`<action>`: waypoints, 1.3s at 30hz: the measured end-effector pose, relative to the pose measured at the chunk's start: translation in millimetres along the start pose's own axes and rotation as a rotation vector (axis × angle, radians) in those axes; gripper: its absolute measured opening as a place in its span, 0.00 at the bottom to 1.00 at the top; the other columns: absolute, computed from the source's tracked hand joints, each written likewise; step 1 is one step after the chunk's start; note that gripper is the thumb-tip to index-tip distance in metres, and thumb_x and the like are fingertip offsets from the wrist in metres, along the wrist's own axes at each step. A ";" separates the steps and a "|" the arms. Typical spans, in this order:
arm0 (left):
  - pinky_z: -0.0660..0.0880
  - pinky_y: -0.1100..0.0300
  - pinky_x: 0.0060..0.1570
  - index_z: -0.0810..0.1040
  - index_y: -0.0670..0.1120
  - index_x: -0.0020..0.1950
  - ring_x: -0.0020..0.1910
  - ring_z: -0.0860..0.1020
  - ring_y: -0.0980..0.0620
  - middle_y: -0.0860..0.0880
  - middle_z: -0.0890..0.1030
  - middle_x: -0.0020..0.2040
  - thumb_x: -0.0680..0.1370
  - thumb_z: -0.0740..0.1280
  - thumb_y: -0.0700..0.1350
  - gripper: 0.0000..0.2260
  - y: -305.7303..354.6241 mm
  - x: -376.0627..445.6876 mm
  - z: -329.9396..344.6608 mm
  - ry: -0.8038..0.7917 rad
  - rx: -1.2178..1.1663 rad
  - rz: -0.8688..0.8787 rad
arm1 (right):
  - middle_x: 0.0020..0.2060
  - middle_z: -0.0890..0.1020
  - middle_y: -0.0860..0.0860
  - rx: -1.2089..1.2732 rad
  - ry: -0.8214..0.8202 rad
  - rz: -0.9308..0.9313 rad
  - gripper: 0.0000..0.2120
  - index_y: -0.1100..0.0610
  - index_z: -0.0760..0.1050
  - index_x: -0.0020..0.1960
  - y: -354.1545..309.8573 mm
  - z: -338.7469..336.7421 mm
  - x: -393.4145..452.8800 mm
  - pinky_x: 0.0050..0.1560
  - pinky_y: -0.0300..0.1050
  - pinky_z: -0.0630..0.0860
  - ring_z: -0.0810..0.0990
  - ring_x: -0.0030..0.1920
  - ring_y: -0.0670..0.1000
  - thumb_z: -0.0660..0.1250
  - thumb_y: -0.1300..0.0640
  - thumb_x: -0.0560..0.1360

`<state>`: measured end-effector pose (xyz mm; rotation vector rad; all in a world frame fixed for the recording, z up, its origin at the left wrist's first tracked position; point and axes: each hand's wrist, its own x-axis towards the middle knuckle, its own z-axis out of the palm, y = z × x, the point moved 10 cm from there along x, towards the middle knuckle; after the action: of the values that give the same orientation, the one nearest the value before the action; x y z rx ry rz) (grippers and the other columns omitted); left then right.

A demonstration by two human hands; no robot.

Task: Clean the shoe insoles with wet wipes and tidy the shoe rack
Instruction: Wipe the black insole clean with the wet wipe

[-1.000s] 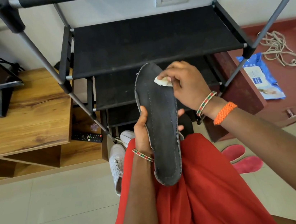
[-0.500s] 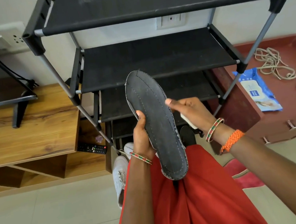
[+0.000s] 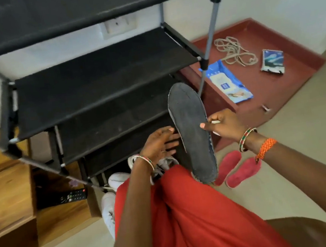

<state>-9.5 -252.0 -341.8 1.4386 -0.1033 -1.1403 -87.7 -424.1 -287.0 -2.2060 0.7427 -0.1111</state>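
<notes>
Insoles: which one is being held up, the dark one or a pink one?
The dark grey insole, gripped by the right hand. The two pink insoles lie on the floor.

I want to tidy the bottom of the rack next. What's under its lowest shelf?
Under the shoe rack, white sneakers sit on the floor, partly covered by the left hand, its arm and the red garment. How many shoes cannot be seen.
</notes>
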 end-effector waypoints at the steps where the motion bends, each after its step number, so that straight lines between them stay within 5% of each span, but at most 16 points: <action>1: 0.73 0.55 0.49 0.74 0.51 0.50 0.44 0.78 0.52 0.49 0.80 0.46 0.80 0.61 0.46 0.03 -5.0 11.2 2.1 -0.012 0.060 -0.041 | 0.23 0.69 0.51 -0.018 -0.001 0.044 0.20 0.57 0.67 0.25 17.1 -3.4 1.6 0.31 0.42 0.62 0.66 0.28 0.48 0.71 0.56 0.72; 6: 0.70 0.58 0.43 0.71 0.50 0.42 0.40 0.75 0.53 0.50 0.77 0.41 0.80 0.60 0.42 0.08 -44.6 92.3 2.5 0.033 0.298 -0.206 | 0.37 0.82 0.58 -0.287 -0.058 0.267 0.10 0.58 0.81 0.39 116.2 27.1 16.9 0.39 0.43 0.70 0.80 0.43 0.59 0.70 0.51 0.71; 10: 0.69 0.63 0.30 0.69 0.48 0.38 0.32 0.73 0.54 0.48 0.74 0.37 0.80 0.60 0.37 0.12 -94.9 157.7 2.6 0.077 0.405 -0.270 | 0.52 0.81 0.59 -0.473 -0.066 0.460 0.16 0.56 0.79 0.55 196.2 82.1 33.0 0.50 0.50 0.74 0.78 0.54 0.61 0.65 0.47 0.73; 12: 0.70 0.63 0.26 0.69 0.47 0.39 0.29 0.74 0.55 0.46 0.73 0.36 0.79 0.59 0.34 0.12 -117.4 182.6 -1.1 0.099 0.324 -0.291 | 0.53 0.80 0.59 -0.512 -0.075 0.487 0.17 0.58 0.78 0.56 221.9 110.0 42.1 0.49 0.50 0.74 0.78 0.54 0.62 0.62 0.48 0.75; 15: 0.70 0.60 0.34 0.71 0.48 0.46 0.34 0.76 0.54 0.48 0.75 0.39 0.79 0.60 0.35 0.08 -160.3 208.5 -14.5 0.092 0.273 -0.385 | 0.51 0.80 0.60 -0.495 -0.062 0.533 0.14 0.60 0.76 0.54 250.1 144.0 56.0 0.47 0.52 0.75 0.79 0.52 0.63 0.60 0.52 0.77; 19: 0.69 0.63 0.32 0.71 0.47 0.51 0.22 0.78 0.57 0.47 0.77 0.39 0.77 0.62 0.33 0.09 -211.5 226.0 -34.3 0.110 0.252 -0.477 | 0.55 0.78 0.60 -0.451 -0.036 0.632 0.13 0.61 0.75 0.56 279.8 172.7 74.0 0.51 0.52 0.72 0.77 0.56 0.63 0.58 0.54 0.78; 24: 0.68 0.69 0.21 0.72 0.39 0.61 0.21 0.76 0.60 0.48 0.77 0.39 0.77 0.60 0.30 0.14 -252.2 236.3 -39.0 0.190 0.247 -0.363 | 0.56 0.78 0.59 -0.401 -0.042 0.755 0.12 0.59 0.75 0.57 318.5 196.8 86.8 0.53 0.51 0.72 0.77 0.57 0.62 0.59 0.56 0.77; 26: 0.73 0.68 0.28 0.72 0.35 0.62 0.27 0.79 0.56 0.45 0.79 0.41 0.76 0.58 0.27 0.15 -250.8 242.6 -46.3 0.239 0.282 -0.276 | 0.55 0.79 0.59 -0.437 -0.050 0.724 0.12 0.59 0.74 0.57 323.5 202.7 93.7 0.52 0.51 0.72 0.77 0.57 0.62 0.58 0.56 0.78; 30: 0.77 0.46 0.53 0.74 0.42 0.64 0.51 0.80 0.39 0.39 0.81 0.53 0.73 0.61 0.35 0.20 -237.6 257.1 -62.5 0.280 0.408 -0.131 | 0.49 0.81 0.58 -0.573 -0.031 0.504 0.16 0.57 0.66 0.65 308.3 216.3 108.3 0.46 0.51 0.74 0.80 0.51 0.62 0.56 0.57 0.78; 34: 0.76 0.46 0.53 0.75 0.52 0.58 0.44 0.79 0.47 0.46 0.82 0.45 0.66 0.58 0.38 0.22 -234.1 261.6 -83.1 0.386 0.338 -0.078 | 0.51 0.81 0.57 -0.492 -0.155 0.349 0.14 0.54 0.73 0.60 289.0 250.7 119.0 0.47 0.50 0.74 0.79 0.52 0.62 0.57 0.52 0.77; 39: 0.75 0.48 0.55 0.73 0.41 0.63 0.41 0.78 0.51 0.42 0.80 0.49 0.71 0.57 0.26 0.23 -221.9 268.2 -84.9 0.404 0.289 -0.057 | 0.58 0.78 0.58 -0.330 -0.256 0.592 0.17 0.57 0.75 0.60 315.7 285.0 118.8 0.55 0.51 0.73 0.76 0.59 0.61 0.62 0.49 0.76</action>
<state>63.5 -309.1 -687.9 1.9147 0.0608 -0.8828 -52.0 -463.6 -725.4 -2.1413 1.2970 0.6151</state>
